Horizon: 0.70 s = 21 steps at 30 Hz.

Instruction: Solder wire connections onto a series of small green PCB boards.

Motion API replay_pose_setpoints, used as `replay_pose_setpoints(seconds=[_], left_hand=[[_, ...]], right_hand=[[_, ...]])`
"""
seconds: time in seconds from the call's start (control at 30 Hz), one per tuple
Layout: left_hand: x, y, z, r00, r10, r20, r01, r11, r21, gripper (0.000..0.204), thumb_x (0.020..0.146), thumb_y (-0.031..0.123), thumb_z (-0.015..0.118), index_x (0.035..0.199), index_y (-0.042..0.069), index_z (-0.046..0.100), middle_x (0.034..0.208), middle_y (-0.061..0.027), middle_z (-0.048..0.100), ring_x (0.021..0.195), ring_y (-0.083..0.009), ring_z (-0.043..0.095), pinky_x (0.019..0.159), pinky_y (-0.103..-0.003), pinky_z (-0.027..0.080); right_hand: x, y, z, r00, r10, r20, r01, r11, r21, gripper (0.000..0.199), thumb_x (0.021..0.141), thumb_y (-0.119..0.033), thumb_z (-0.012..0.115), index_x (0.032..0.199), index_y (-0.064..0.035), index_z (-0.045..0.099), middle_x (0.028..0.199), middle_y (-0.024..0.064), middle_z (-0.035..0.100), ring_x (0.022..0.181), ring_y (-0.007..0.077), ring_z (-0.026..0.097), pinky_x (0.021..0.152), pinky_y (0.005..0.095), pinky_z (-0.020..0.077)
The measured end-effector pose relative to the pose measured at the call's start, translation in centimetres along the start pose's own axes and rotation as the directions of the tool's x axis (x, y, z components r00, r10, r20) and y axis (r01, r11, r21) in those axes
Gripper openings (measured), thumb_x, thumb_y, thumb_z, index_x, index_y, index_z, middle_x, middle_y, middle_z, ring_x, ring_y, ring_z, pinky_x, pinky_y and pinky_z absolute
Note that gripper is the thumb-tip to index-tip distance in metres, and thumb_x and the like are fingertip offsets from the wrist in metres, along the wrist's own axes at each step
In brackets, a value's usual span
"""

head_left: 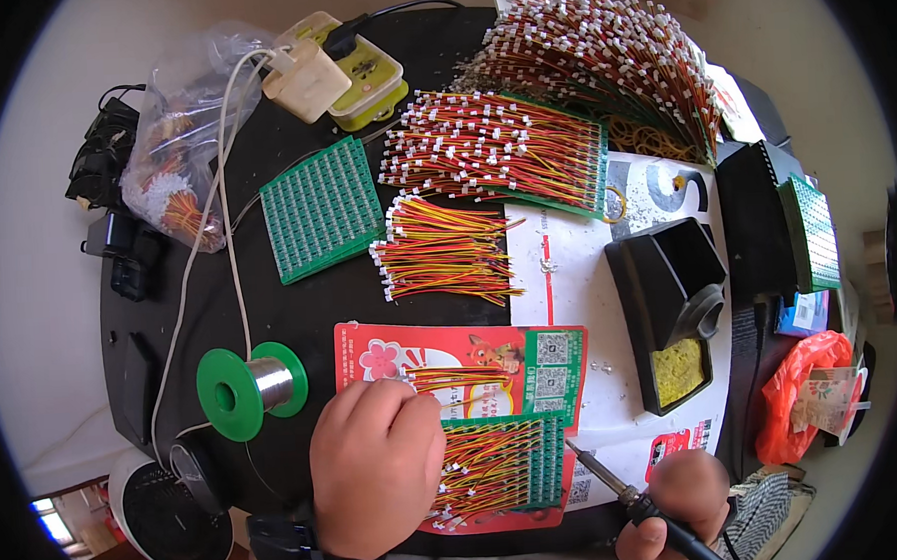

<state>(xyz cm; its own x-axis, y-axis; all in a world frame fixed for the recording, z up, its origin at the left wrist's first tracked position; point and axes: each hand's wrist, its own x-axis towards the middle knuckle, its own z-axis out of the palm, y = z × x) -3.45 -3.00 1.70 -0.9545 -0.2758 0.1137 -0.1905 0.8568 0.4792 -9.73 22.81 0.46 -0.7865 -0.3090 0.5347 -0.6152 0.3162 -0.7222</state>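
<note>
My left hand [376,463] is closed, its fingertips curled down at the upper edge of a green circuit board panel [547,461]; what they pinch is hidden. Rows of red and yellow wires with white connectors [482,469] lie over that panel, which rests on a red printed card [371,333]. A few loose connector wires [458,377] lie on the card just beyond my fingers. At the lower right, my right hand [679,515] grips a soldering iron [618,485] like a pen. Its tip points up and left, close to the panel's right edge.
A green solder spool [231,395] stands left. Beyond the card lie a wire bundle [447,250], bare green panels [322,210] and wired panels [493,148]. A black iron stand [669,280] with yellow sponge [680,373] and a red bag [804,395] are right.
</note>
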Motion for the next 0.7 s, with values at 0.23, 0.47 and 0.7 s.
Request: replay_pose_setpoints(seconds=[0.23, 0.47, 0.7], left_hand=[[-0.8, 1.5, -1.4, 0.988, -0.143, -0.056, 0.107, 0.905, -0.411, 0.016, 0.074, -0.008, 0.070, 0.087, 0.002, 0.067, 0.085, -0.0107, 0.067, 0.075, -0.0264, 0.066, 0.067, -0.036, 0.053], [-1.8, 3.0, -3.1, 0.986, -0.065, 0.156, 0.148, 0.777, -0.611, 0.020, 0.083, -0.011, 0.067, 0.101, -0.004, 0.072, 0.084, -0.0122, 0.074, 0.074, -0.0198, 0.071, 0.066, -0.030, 0.055], [-1.8, 3.6, -3.1, 0.967, -0.066, 0.248, 0.223, 0.689, -0.689, 0.015, 0.082, -0.005, 0.077, 0.096, -0.004, 0.072, 0.090, -0.0143, 0.072, 0.077, -0.0236, 0.070, 0.069, -0.029, 0.054]], right_hand=[[2.1, -0.4, -1.9, 0.947, -0.096, 0.307, 0.040, 0.982, 0.186, 0.026, 0.087, -0.012, 0.069, 0.104, 0.0032, 0.056, 0.078, 0.0159, 0.057, 0.065, 0.0281, 0.058, 0.062, 0.0415, 0.0489], [2.5, -0.6, -2.1, 0.936, -0.098, 0.339, 0.031, 0.980, 0.198, 0.026, 0.086, -0.012, 0.071, 0.102, 0.0027, 0.056, 0.079, 0.0163, 0.058, 0.065, 0.0288, 0.059, 0.060, 0.0415, 0.0494], [2.6, -0.3, -1.9, 0.936, -0.110, 0.334, 0.042, 0.978, 0.203, 0.024, 0.085, -0.011, 0.070, 0.099, 0.0036, 0.057, 0.077, 0.0153, 0.058, 0.062, 0.0276, 0.058, 0.057, 0.0399, 0.0487]])
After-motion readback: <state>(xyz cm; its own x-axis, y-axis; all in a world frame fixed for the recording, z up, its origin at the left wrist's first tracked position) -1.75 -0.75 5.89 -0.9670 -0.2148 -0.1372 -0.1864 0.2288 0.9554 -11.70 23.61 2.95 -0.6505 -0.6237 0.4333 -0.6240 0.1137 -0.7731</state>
